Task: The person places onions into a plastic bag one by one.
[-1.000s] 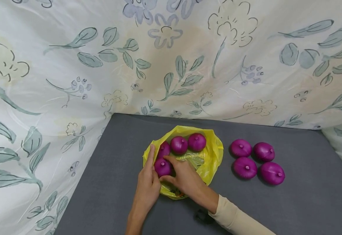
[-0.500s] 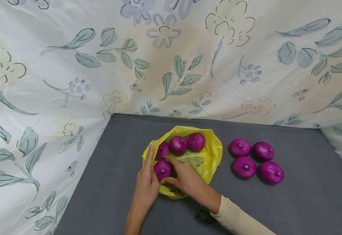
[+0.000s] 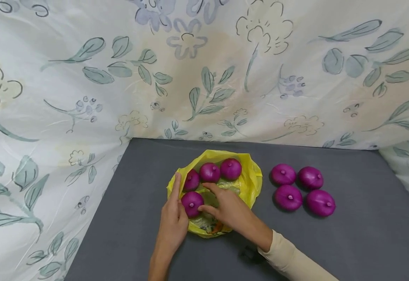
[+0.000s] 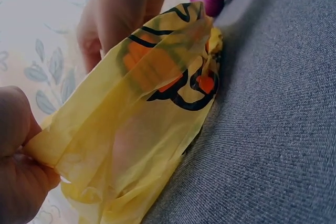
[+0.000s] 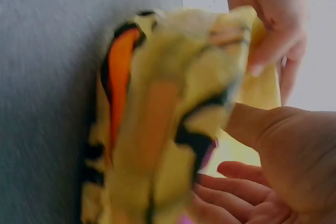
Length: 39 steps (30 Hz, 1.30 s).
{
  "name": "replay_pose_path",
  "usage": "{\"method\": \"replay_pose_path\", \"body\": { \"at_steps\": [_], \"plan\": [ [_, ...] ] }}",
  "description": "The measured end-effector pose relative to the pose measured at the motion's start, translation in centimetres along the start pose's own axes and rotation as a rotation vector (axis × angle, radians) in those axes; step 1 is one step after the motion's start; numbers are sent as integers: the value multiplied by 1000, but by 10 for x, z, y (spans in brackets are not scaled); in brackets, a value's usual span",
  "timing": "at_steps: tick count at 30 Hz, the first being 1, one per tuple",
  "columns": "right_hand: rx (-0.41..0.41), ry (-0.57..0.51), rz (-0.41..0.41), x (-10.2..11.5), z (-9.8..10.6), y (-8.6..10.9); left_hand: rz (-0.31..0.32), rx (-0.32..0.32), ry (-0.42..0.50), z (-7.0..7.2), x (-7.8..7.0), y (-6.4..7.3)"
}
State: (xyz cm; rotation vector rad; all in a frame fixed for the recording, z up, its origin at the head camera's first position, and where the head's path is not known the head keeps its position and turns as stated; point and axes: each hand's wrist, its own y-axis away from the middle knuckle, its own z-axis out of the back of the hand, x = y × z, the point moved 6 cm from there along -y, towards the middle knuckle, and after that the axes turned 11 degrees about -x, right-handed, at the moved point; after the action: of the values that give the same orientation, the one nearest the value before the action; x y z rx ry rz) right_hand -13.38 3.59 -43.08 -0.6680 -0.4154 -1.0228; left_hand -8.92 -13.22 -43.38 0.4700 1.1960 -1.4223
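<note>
A yellow plastic bag (image 3: pixel 255 183) stands wide-mouthed on the dark grey table, with several purple onions inside it. Two of these, one onion (image 3: pixel 209 172) and another (image 3: pixel 231 169), sit along its far side. My left hand (image 3: pixel 174 220) pinches the bag's left rim, as the left wrist view shows at close range. Just inside that rim lies the nearest onion (image 3: pixel 192 204). My right hand (image 3: pixel 233 207) reaches over the bag's mouth, thumb and fingers spread, the thumb tip right at this onion's edge. In the right wrist view the bag's printed wall hides part of the right hand's fingers (image 5: pixel 231 190).
To the right of the bag, several loose onions (image 3: pixel 288 198) form a tight cluster on the table (image 3: pixel 362 242). A small dark object (image 3: pixel 251 254) lies under the right forearm. Floral cloth (image 3: pixel 190 93) hangs behind and at the sides.
My right hand has let go of the nearest onion and drawn slightly right, its fingers spreading. The onion stays inside the bag's left side. The left hand keeps its hold on the rim.
</note>
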Motion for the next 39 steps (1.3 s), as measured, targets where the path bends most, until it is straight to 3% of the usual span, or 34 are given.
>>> {"method": "replay_pose_path", "body": {
  "at_steps": [9,18,27,31,39],
  "plan": [
    [-133,-125,7,-9,52,-7,-37,-23,-18,1,0,0],
    [-336,-107,-32,-34,117,-4,-70,-47,-15,4,-1,-6],
    [-451,-13,-147,-62,159,15,-79,-40,-35,2,-3,-6],
    [-477,-15,-224,-76,178,25,-86,-44,-37,1,-4,-6],
    [-533,-37,-297,-106,212,52,-78,-46,-41,0,-3,-5]
  ]
}}
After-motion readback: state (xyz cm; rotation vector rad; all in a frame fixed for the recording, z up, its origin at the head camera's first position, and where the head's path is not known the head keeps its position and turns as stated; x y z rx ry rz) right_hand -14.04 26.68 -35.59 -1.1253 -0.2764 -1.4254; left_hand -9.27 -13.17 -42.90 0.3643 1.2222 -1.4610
